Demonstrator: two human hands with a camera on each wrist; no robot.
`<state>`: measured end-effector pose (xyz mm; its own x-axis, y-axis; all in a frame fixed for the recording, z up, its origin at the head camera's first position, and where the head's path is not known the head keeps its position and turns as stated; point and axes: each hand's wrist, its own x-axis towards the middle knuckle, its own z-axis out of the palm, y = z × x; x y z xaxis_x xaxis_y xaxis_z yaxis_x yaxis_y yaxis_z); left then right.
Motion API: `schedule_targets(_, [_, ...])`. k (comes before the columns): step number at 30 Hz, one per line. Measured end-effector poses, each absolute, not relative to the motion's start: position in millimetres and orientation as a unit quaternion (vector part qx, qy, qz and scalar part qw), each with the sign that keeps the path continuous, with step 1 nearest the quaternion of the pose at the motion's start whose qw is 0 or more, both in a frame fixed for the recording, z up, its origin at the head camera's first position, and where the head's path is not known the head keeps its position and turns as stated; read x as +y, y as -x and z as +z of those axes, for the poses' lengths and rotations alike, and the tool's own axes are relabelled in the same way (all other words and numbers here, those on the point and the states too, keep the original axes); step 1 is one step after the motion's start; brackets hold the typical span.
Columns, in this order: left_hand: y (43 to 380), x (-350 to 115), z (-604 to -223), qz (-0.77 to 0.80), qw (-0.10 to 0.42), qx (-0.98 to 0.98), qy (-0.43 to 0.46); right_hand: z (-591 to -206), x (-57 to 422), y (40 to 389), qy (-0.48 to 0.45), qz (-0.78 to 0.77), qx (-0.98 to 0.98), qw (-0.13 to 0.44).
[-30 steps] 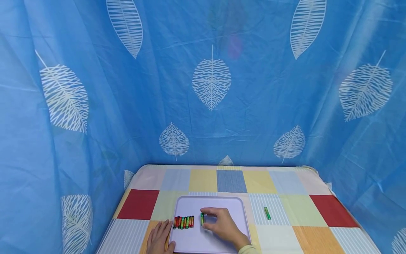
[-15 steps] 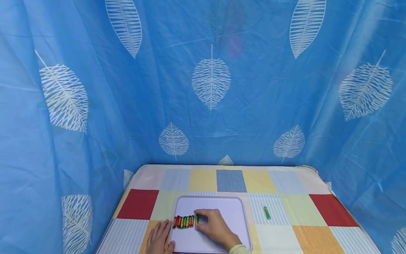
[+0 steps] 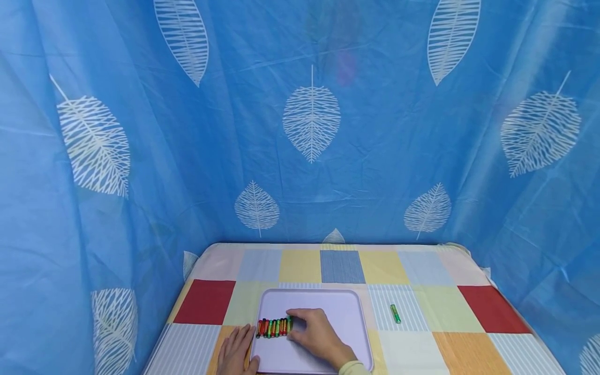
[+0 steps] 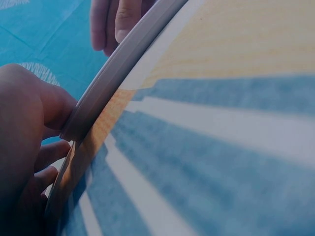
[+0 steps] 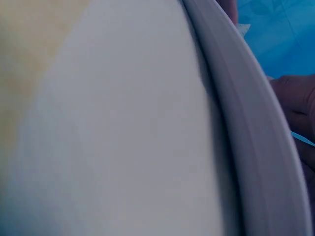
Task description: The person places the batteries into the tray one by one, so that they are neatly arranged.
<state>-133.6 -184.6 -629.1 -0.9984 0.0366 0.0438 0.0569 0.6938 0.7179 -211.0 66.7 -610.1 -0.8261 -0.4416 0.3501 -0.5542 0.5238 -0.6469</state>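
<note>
In the head view a light lilac tray (image 3: 328, 307) lies on the patchwork cloth. A row of several red and green batteries (image 3: 272, 327) stands side by side along its left part. My right hand (image 3: 320, 336) pinches a green battery (image 3: 290, 324) between thumb and forefinger at the row's right end; the hand partly covers it. My left hand (image 3: 234, 351) rests at the tray's left edge, fingers straight and spread beside the row, thumb near the rim. In the left wrist view the left thumb touches the tray rim (image 4: 103, 83). The right wrist view shows mostly tray rim (image 5: 256, 123), batteries hidden.
One more green battery (image 3: 395, 313) lies on the cloth to the right of the tray. The table (image 3: 300, 265) is covered in coloured squares. Blue curtains (image 3: 356, 182) with white leaf prints hang behind and at both sides.
My right hand has moved left across the tray with the green battery, bringing it from apart to against the row's right end. My left hand has stayed in place.
</note>
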Motion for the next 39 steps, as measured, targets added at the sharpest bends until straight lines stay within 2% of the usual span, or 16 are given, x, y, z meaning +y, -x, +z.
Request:
schedule_targets(3, [134.0,-184.4,-629.5,-0.386,0.012,-0.922,0.026,-608.4,75.5,210.4,-0.285,0.413,-0.862,0.070])
schedule_targets(12, [135.2,-184.7,-629.6,-0.384,0.003,-0.923,0.018,-597.6,113.5,215.0,-0.250,0.449,-0.858,-0.003])
schedule_targets(22, [135.3,-185.0,-629.0,-0.389,-0.003,-0.921,0.022,-586.9,160.5,222.4,-0.248,0.450,-0.858,-0.010])
schedule_targets(39, [134.2,-183.7,-631.7,-0.388,0.015,-0.921,0.027,-582.0,248.2,228.4,-0.238,0.454,-0.858,-0.038])
